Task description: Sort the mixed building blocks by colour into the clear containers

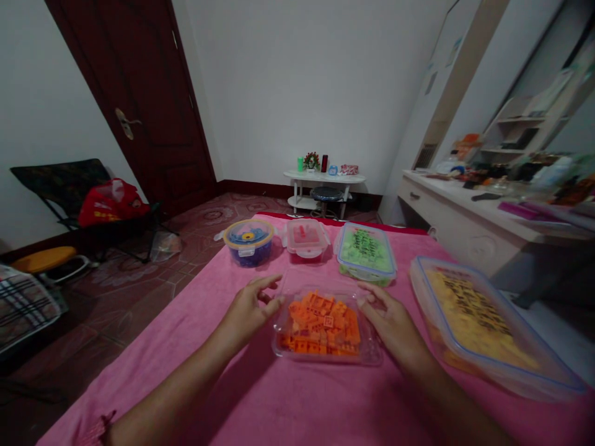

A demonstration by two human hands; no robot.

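A clear plastic box (372,353) full of orange bricks (324,323) lies without a lid on the pink cloth (279,409) straight ahead of me. My left hand (248,310) rests at its left rim, fingers loosely curled and touching the edge. My right hand (393,322) lies against the right rim, fingers bent along the box's far corner. Neither hand holds anything.
Behind the open box stand a round blue tub (249,241), a small red-filled box (307,238) and a lidded box of green bricks (366,251). A large lidded box of yellow bricks (483,322) lies at the right. A desk (465,210) stands beyond it.
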